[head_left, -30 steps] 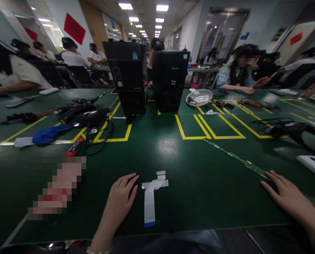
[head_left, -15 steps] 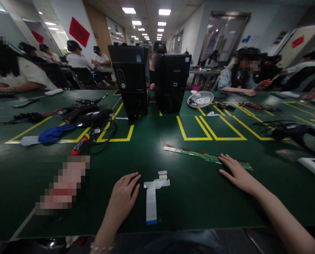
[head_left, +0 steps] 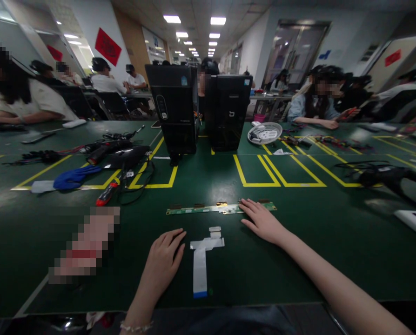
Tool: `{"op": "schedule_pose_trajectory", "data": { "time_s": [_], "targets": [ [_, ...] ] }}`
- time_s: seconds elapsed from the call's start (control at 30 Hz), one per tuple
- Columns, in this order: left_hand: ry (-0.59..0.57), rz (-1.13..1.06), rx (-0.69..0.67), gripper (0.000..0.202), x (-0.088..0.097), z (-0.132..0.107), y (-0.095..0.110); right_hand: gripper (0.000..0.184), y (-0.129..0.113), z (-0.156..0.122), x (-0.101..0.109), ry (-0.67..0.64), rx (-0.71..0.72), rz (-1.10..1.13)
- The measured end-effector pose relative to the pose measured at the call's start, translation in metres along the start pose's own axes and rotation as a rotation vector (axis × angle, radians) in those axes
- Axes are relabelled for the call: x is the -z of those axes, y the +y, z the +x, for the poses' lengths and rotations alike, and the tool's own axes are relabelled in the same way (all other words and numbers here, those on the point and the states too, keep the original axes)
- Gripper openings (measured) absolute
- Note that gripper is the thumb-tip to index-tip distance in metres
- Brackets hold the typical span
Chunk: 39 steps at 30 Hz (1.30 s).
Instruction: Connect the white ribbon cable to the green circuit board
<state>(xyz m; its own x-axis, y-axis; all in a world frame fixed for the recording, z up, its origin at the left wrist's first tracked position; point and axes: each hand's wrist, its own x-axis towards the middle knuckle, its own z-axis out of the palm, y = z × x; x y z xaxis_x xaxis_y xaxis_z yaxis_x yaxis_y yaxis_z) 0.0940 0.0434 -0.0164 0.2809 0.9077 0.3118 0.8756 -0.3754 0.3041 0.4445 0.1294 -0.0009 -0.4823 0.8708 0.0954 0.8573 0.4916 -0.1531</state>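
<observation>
A long, narrow green circuit board (head_left: 197,210) lies nearly level across the table in front of me. My right hand (head_left: 262,222) rests on its right part, fingers stretched out and thumb apart; the fingers cover a bit of the board. On the table at the left, my left hand (head_left: 164,253) lies palm down with its fingers extended, holding nothing. Just right of it is a white flat ribbon cable (head_left: 200,270) with a blue end, bent into a T shape. The left hand does not touch the cable.
Two black computer towers (head_left: 173,111) stand at the back centre. A white basket (head_left: 274,132) is right of them. At left lie a red screwdriver (head_left: 106,194), a blue glove (head_left: 76,177) and black cables. A white box (head_left: 415,223) sits at the right edge. Other people sit around.
My right hand has moved left, and the circuit board has slid left with it and turned from slanted to nearly level. My left hand and the ribbon cable have stayed put.
</observation>
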Motion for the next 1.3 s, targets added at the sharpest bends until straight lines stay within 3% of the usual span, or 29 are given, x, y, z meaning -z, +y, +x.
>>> {"op": "schedule_pose_trajectory", "data": {
  "time_s": [0.5, 0.7, 0.93, 1.3],
  "targets": [
    [0.005, 0.009, -0.010, 0.034, -0.001, -0.001, -0.002, 0.072, -0.073, 0.018, -0.004, -0.098, -0.014, 0.079],
    [-0.002, 0.008, -0.006, 0.033, 0.001, -0.001, -0.001, 0.068, -0.052, 0.012, 0.008, -0.037, 0.055, 0.108],
    [0.001, 0.006, -0.001, 0.033, 0.000, -0.001, -0.002, 0.044, -0.010, -0.006, 0.007, 0.105, 0.162, 0.156],
    [0.008, -0.003, -0.014, 0.033, 0.003, -0.001, 0.002, 0.051, -0.020, -0.007, 0.000, -0.020, 0.185, 0.123]
  ]
}}
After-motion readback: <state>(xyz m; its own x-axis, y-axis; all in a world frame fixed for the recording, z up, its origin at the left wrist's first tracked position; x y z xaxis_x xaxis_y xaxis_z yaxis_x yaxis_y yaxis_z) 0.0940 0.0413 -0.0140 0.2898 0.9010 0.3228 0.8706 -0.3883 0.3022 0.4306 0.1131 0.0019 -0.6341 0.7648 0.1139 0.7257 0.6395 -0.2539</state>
